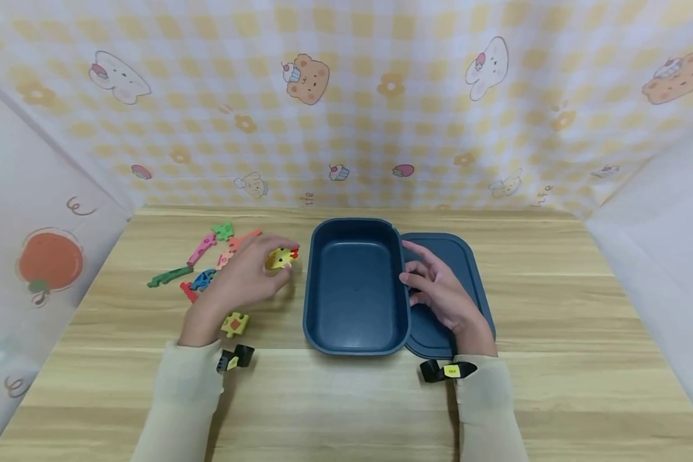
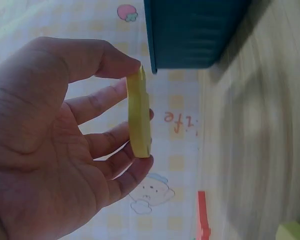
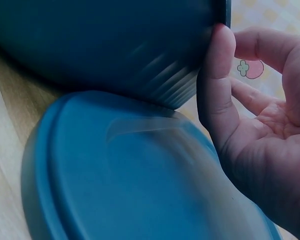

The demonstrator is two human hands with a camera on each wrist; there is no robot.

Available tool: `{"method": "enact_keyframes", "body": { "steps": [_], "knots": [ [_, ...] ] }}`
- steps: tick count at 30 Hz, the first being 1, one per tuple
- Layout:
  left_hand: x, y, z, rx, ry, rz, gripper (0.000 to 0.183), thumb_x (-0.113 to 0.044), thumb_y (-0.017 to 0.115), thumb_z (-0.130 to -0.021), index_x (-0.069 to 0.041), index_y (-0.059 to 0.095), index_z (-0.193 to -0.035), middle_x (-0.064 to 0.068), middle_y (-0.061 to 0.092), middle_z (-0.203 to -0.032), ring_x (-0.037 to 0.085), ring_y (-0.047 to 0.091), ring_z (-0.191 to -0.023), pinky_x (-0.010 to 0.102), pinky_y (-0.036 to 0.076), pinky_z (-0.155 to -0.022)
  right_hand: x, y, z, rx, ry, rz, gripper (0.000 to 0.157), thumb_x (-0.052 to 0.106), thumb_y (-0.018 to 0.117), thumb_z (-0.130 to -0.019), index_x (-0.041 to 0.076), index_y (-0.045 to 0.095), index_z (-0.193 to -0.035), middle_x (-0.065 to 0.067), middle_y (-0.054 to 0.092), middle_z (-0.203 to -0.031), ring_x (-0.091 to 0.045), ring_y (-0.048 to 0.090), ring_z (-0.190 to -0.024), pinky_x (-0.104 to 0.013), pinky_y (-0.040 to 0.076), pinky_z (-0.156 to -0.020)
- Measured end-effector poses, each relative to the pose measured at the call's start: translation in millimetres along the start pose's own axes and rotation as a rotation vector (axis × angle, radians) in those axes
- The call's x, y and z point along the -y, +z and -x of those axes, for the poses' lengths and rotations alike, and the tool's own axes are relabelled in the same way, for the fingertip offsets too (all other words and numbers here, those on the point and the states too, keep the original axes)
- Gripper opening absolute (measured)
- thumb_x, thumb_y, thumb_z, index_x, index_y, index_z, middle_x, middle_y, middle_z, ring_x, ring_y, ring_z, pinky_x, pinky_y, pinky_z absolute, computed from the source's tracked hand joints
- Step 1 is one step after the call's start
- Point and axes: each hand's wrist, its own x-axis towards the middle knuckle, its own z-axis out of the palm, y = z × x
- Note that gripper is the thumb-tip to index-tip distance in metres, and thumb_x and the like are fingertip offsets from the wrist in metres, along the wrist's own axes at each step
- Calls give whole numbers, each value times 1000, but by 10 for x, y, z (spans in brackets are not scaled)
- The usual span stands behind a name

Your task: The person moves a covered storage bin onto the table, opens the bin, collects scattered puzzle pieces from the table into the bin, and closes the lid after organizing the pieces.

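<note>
My left hand point(image 1: 253, 269) pinches a yellow puzzle piece point(image 1: 281, 258) between thumb and fingers. The piece has a chick-like face and red parts at its right side; in the left wrist view it stands edge-on. It is just left of a dark blue rectangular box point(image 1: 357, 295), above the table. My right hand point(image 1: 439, 287) touches the box's right wall near the rim, its thumb and index finger spread apart. Under that hand lies a dark blue lid point(image 1: 452, 324), flat and partly hidden by the hand and the box.
Several colored puzzle pieces lie on the left of the wooden table point(image 1: 554, 321), among them a green strip point(image 1: 170, 276), a pink strip point(image 1: 201, 249) and a blue piece point(image 1: 203, 280). A yellow-green piece point(image 1: 235, 324) lies nearer the front. A checked curtain point(image 1: 358, 128) hangs behind.
</note>
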Motion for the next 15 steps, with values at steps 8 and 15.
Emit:
{"method": "enact_keyframes", "body": {
  "steps": [8,15],
  "knots": [
    [-117,35,-12,-20,30,-7,42,-19,68,-99,-15,68,-141,13,57,-154,38,43,-149,66,40,-119,9,8,-7,10,-3,4,70,7,61,-106,19,30,-167,4,62,-108,-7,62,-74,-22,58,-60],
    [-166,36,-6,-19,29,19,44,-24,69,-99,-18,67,-143,8,55,-156,34,43,-150,64,40,-120,6,12,-7,4,1,14,70,8,62,-106,19,29,-167,4,61,-107,-6,61,-81,-22,59,-61]
  ]
}}
